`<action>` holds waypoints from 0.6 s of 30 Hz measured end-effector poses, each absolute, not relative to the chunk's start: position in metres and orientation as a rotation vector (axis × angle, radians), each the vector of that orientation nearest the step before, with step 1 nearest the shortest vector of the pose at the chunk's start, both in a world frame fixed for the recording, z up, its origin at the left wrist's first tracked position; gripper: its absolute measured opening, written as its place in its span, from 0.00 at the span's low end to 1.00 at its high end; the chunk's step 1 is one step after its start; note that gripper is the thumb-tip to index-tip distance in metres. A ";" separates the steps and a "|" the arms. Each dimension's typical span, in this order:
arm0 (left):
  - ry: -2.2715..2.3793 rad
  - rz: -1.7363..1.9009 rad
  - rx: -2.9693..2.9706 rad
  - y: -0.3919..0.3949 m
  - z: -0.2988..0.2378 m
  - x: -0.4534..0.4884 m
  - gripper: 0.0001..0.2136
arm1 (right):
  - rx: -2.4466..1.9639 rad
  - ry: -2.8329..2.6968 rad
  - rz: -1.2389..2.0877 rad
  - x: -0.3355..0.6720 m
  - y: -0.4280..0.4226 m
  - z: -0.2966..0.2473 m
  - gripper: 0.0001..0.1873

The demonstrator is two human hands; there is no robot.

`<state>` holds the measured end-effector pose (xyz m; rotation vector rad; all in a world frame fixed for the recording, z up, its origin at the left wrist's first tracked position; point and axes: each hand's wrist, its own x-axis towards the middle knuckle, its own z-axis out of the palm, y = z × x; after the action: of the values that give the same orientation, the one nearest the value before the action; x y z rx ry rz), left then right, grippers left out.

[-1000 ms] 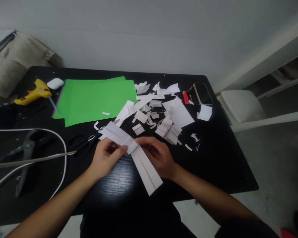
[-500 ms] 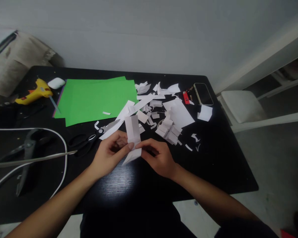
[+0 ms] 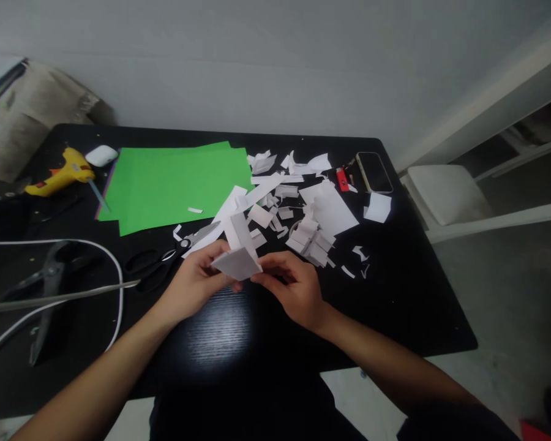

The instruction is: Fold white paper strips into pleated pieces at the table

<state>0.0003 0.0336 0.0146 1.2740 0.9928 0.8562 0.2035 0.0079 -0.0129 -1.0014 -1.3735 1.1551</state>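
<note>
A folded white paper strip (image 3: 237, 252) is held up above the black table (image 3: 395, 306), bent so that its near part faces me. My left hand (image 3: 196, 283) pinches its left edge with thumb and fingers closed. My right hand (image 3: 290, 286) grips its right lower corner, fingers curled. Both hands are close together near the table's front middle. Black-handled scissors (image 3: 165, 258) lie just left of my left hand.
Green paper sheets (image 3: 174, 184) lie at the back left. White paper scraps (image 3: 303, 214) are scattered at the middle right. A phone (image 3: 374, 173) and red lighter (image 3: 342, 179) sit at the back right. A yellow glue gun (image 3: 62, 173), pliers (image 3: 46, 275) and a white cable (image 3: 114, 269) are on the left.
The long paper strip lay flat and diagonal under both hands; it has been lifted, turned and folded, and now stands bent between my fingertips. The scissors' blades are uncovered.
</note>
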 end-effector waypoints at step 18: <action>0.957 0.811 1.091 0.031 0.012 0.000 0.05 | -0.933 -1.542 0.901 0.208 0.005 -0.001 0.10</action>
<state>-0.0002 0.0308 0.0117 1.0913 0.9567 0.8107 0.2081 0.0048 -0.0013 -0.9326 -1.5423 0.9009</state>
